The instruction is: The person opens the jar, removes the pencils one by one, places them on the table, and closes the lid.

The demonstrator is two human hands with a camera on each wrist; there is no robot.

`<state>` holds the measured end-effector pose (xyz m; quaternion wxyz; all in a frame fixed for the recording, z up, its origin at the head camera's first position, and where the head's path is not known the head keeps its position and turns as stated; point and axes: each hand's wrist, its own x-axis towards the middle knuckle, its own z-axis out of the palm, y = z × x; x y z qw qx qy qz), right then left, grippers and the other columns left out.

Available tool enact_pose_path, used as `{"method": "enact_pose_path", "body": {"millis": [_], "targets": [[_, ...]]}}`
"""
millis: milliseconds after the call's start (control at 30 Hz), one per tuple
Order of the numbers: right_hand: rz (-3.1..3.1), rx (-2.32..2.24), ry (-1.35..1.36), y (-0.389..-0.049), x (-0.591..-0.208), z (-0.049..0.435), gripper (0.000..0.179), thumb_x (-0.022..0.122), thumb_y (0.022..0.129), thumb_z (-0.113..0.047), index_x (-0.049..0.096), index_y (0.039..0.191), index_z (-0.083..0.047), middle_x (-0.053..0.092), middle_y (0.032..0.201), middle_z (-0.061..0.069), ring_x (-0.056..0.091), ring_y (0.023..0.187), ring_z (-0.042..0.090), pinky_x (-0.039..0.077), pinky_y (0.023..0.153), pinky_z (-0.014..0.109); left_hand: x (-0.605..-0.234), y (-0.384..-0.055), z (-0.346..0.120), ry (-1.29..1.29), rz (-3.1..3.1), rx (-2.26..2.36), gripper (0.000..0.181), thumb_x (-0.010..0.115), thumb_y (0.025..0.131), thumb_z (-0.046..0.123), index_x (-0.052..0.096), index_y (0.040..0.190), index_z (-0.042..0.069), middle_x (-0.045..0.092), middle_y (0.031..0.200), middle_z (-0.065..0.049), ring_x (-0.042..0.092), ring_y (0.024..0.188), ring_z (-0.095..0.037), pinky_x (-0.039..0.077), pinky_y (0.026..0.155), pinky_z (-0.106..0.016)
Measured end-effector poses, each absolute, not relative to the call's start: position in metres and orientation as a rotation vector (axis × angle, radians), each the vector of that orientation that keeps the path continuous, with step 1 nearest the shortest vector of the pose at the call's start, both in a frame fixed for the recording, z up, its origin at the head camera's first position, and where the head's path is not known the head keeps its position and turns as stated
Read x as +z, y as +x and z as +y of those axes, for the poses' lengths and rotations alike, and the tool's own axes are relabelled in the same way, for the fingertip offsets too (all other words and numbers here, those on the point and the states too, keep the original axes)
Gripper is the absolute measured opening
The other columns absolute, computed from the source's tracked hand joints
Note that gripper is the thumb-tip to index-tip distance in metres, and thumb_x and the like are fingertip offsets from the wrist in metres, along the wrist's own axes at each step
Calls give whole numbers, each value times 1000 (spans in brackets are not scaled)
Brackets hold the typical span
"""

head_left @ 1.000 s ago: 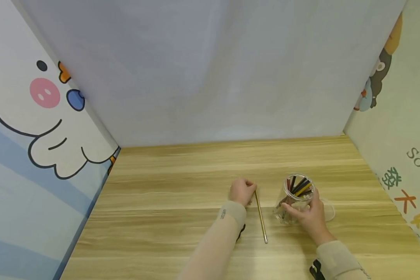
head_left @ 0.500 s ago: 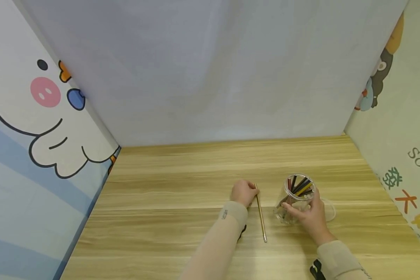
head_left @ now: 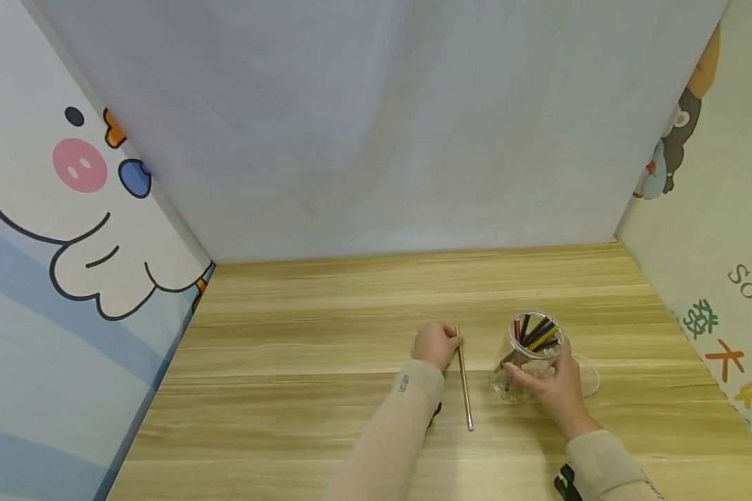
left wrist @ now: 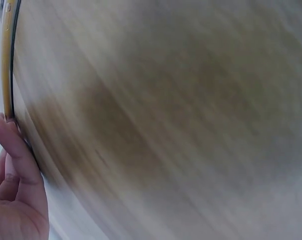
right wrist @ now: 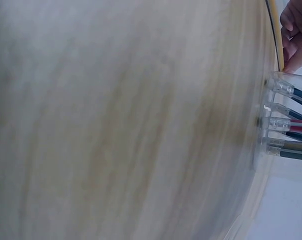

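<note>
Between thumb and fingertips, my left hand (head_left: pixel 435 345) pinches the far end of a yellow-and-black pencil (head_left: pixel 465 390). The pencil is close to the tabletop, its other end pointing toward me; whether it touches the wood I cannot tell. In the left wrist view, the thumb and fingers (left wrist: pixel 23 167) meet at the end of the pencil (left wrist: pixel 7 65). To the right, my right hand (head_left: pixel 560 393) grips a clear plastic jar (head_left: pixel 506 391) from its near right side. Several dark, red and yellow pencils (head_left: pixel 539 335) lean inside it. Their lower ends (right wrist: pixel 280 125) show in the right wrist view.
A round translucent lid-like piece (head_left: pixel 591 376) lies on the wooden tabletop (head_left: pixel 301 403), partly behind the right hand. A pale wall (head_left: pixel 376 139) bounds the back. Printed panels stand at the left (head_left: pixel 131 236) and right (head_left: pixel 714 229).
The pencil's near end has swung a little to the left and away from me. My left fingers have shifted slightly on its far end. The right hand and jar have stayed put.
</note>
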<state>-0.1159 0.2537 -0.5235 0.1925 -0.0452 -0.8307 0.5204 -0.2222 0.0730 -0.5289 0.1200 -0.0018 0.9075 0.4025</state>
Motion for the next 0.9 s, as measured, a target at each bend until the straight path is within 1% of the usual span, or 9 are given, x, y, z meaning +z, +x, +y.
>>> {"method": "enact_pose_path", "body": {"millis": [67, 133, 267, 333, 433, 600, 667, 800, 900], "targets": [[-2326, 1459, -112, -116, -523, 252, 87, 86, 70, -2, 40, 143, -4, 52, 113, -28, 48, 107, -14, 33, 97, 8, -528, -222, 71, -14, 2633, 1198, 13, 75, 89, 24, 74, 89, 10, 67, 69, 3, 52, 48, -9, 43, 49, -22], [-2322, 1459, -97, -117, -522, 251, 86, 86, 70, -3, 40, 143, -4, 50, 112, -33, 47, 108, -14, 34, 97, 8, -525, -222, 68, -9, 2634, 1212, 16, 73, 90, 26, 74, 93, 10, 69, 74, 2, 55, 52, -9, 46, 52, -23], [-2315, 1478, -98, -116, -522, 251, 84, 85, 72, -1, 39, 142, -3, 50, 112, -35, 47, 108, -14, 33, 97, 8, -517, -221, 66, 46, 2646, 1278, 20, 70, 92, 29, 74, 100, 11, 74, 89, -2, 62, 70, -10, 53, 65, -27], [-2311, 1484, -100, -115, -522, 251, 83, 84, 72, 0, 39, 142, -2, 51, 111, -35, 48, 108, -14, 33, 96, 8, -512, -220, 68, 95, 2654, 1328, 21, 69, 93, 30, 74, 101, 11, 73, 92, -2, 63, 76, -10, 54, 69, -26], [-2297, 1482, -92, -113, -522, 251, 82, 84, 71, 2, 40, 140, -1, 52, 109, -36, 49, 106, -14, 33, 95, 6, -498, -216, 70, 176, 2656, 1422, 21, 68, 94, 31, 74, 101, 12, 71, 89, 0, 61, 75, -9, 52, 66, -24], [-2275, 1480, -55, -114, -522, 249, 81, 83, 71, 3, 41, 139, 1, 54, 107, -36, 51, 104, -14, 34, 93, 5, -471, -207, 74, 345, 2696, 1538, 22, 66, 96, 34, 73, 102, 14, 67, 86, 4, 54, 67, -1, 47, 58, -18], [-2272, 1477, -49, -115, -523, 249, 80, 83, 71, 4, 41, 138, 2, 54, 106, -36, 51, 103, -14, 35, 92, 5, -460, -203, 76, 424, 2710, 1570, 22, 65, 96, 35, 73, 102, 15, 68, 87, 5, 54, 67, 1, 47, 58, -16], [-2263, 1467, -46, -116, -523, 249, 80, 83, 69, 6, 41, 137, 4, 54, 106, -36, 52, 102, -14, 35, 93, 4, -435, -190, 80, 646, 2699, 1598, 21, 65, 97, 33, 73, 105, 16, 71, 95, 5, 56, 72, 3, 48, 63, -11], [-2257, 1455, -26, -115, -522, 249, 80, 83, 69, 7, 40, 136, 5, 54, 106, -36, 52, 102, -15, 35, 93, 5, -418, -180, 84, 817, 2701, 1547, 20, 65, 97, 31, 74, 106, 16, 72, 101, 4, 54, 73, 4, 45, 64, -7]]}}
